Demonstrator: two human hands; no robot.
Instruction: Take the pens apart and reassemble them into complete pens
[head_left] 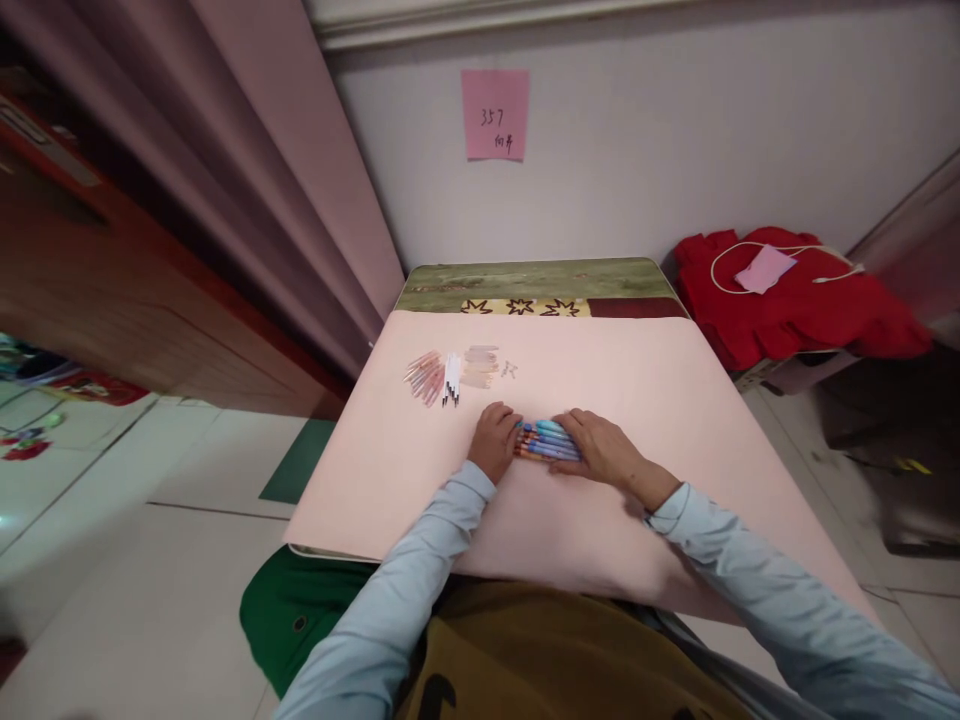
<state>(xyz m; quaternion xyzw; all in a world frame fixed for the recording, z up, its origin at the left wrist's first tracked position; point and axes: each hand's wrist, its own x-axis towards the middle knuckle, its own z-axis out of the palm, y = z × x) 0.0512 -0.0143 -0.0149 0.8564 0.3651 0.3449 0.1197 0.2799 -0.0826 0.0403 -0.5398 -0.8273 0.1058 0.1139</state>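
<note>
A row of blue pens with some orange parts lies side by side on the pink-covered table, between my hands. My left hand is closed against their left ends. At the right ends, my right hand curls round the pens, thumb on the near side and fingers on the far side. Beyond my left hand lie a fan of pinkish pen barrels, a bunch of white pen refills with dark tips, a stack of greyish and tan clear pieces, and a few tiny pale parts.
Pink covering spreads over most of the table, with a green wood-look strip at the far edge. A pink note is on the wall. Red cloth with a white cable stands at right; a curtain hangs at left.
</note>
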